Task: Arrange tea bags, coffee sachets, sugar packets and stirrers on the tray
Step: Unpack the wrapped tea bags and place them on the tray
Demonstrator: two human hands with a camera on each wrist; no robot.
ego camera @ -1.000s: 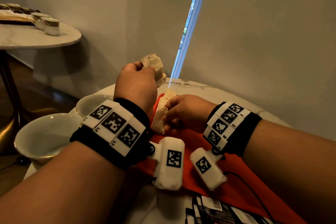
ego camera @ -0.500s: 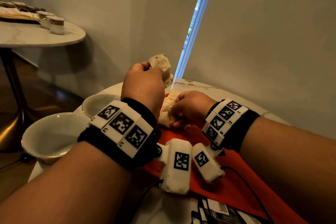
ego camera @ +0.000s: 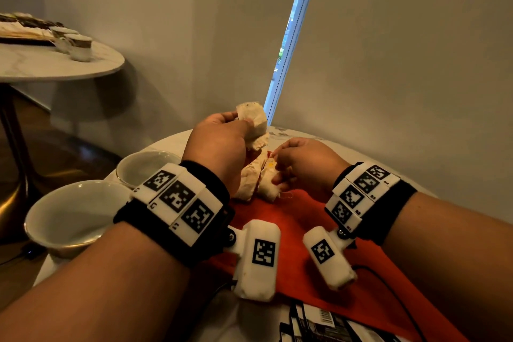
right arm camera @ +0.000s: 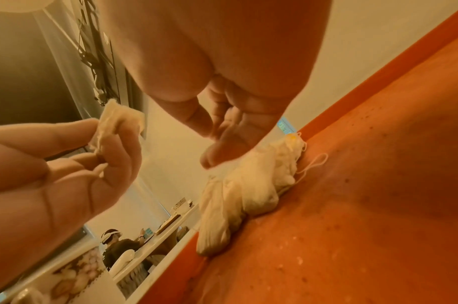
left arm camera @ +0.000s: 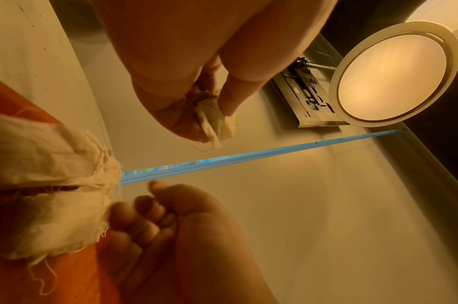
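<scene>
Centre of the head view, the left hand [ego camera: 219, 147] is raised above the table, fingers and thumb curled tight around a crumpled tea bag [ego camera: 254, 119] that pokes out of the top of the fist. Just right of it the right hand [ego camera: 302, 165] sits lower, fingers bent, tips against the heap of tea bags [ego camera: 261, 178] lying at the far end of the orange tray [ego camera: 299, 219]; whether it pinches a bag or thread there, I cannot tell (the right wrist view shows curled fingers [right arm camera: 222, 142] just over the pile, a loose string trailing beside it). At lower left stand two white cups [ego camera: 69, 216], one behind the other, touching the tray's left side as far as I can see. Dark printed sachets [ego camera: 319, 325] lie at the bottom edge. A second round table [ego camera: 55, 64] with cups fills the upper left.
</scene>
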